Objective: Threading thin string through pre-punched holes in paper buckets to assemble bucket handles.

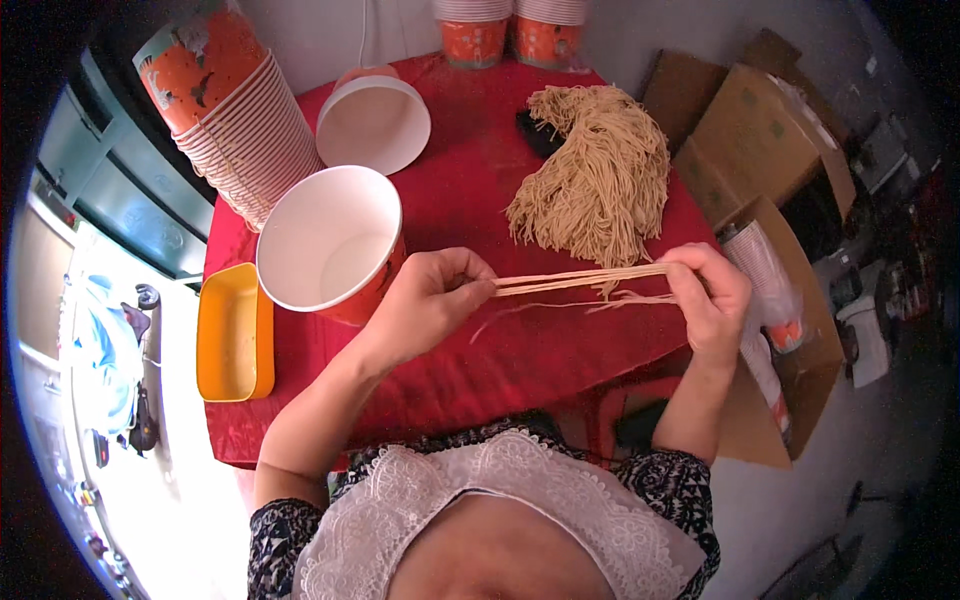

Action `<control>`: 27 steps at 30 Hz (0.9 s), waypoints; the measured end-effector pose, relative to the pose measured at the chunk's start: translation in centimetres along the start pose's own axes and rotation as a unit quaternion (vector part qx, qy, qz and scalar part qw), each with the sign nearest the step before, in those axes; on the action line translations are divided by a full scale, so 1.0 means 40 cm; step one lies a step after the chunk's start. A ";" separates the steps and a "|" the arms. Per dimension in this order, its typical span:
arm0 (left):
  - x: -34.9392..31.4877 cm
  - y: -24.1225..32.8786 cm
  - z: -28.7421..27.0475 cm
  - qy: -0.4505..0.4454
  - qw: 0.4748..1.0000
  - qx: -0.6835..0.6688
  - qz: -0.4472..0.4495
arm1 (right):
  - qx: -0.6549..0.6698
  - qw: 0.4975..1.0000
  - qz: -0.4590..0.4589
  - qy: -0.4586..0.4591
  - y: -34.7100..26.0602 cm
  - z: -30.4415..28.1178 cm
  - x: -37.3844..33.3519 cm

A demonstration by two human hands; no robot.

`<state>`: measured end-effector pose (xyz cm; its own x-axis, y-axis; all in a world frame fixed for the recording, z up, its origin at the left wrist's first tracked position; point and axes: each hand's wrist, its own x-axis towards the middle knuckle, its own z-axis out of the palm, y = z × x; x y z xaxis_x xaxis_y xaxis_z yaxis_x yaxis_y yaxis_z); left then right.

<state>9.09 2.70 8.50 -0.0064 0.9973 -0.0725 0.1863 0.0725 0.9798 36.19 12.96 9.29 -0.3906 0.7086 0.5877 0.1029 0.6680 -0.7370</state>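
Observation:
Between my two hands a small bundle of thin beige strands (580, 281) is stretched level above the red-covered table. My left hand (437, 298) pinches its left end between thumb and fingers. At the other end my right hand (712, 298) is closed on the strands, and a few loose ends hang below. Just beyond lies a large heap of the same strands (600, 180), like cord or noodles; their exact kind I cannot tell. A big white-lined paper bucket (335, 245) with an orange outside stands beside my left hand, its mouth tilted toward me.
Another paper bucket (375, 125) lies tipped behind the first. A tall leaning stack of buckets (235, 120) rises at the left, above a yellow plastic tub (236, 335). More stacked buckets (473, 35) stand at the far edge. Open cardboard boxes (750, 130) sit to the right.

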 end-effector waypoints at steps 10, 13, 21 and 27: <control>0.086 -0.148 0.055 0.139 0.989 -0.041 0.002 | -0.300 0.954 0.001 -0.025 0.089 0.006 -0.004; 0.091 -0.202 0.045 0.209 0.957 0.146 0.137 | -0.308 0.950 -0.060 0.004 0.103 0.023 -0.014; 0.047 -0.191 0.017 0.170 0.940 0.255 0.151 | -0.135 0.970 -0.013 -0.199 0.110 0.173 -0.084; 0.027 -0.172 0.038 0.149 0.938 0.279 0.145 | -0.261 0.941 -0.067 -0.205 0.119 0.253 -0.093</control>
<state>9.29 3.27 1.40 -0.1346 0.9381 0.3193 0.7068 -0.1350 0.6944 28.87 11.20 0.20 -0.7409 0.5346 0.4066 0.4210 0.8413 -0.3391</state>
